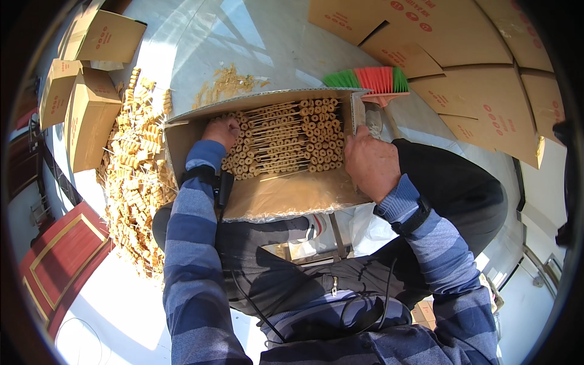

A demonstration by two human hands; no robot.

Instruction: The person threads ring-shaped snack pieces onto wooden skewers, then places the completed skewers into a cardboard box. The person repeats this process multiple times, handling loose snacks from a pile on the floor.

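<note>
A: How was the left hand?

B: Partly curled inside the open cardboard box, at the left end of the packed skewers. I couldn't tell whether it had hold of any.

A: And the right hand?

B: Its fingers were folded tightly over the box's right edge.

A: How did the skewers lie?

B: In stacked rows inside, in 2 blocks of ring-shaped pieces, with bare sticks between.

A: Anything nearby?

B: A loose heap of skewers spread left of the box; a green-and-red broom showed beyond its far right corner.
</note>
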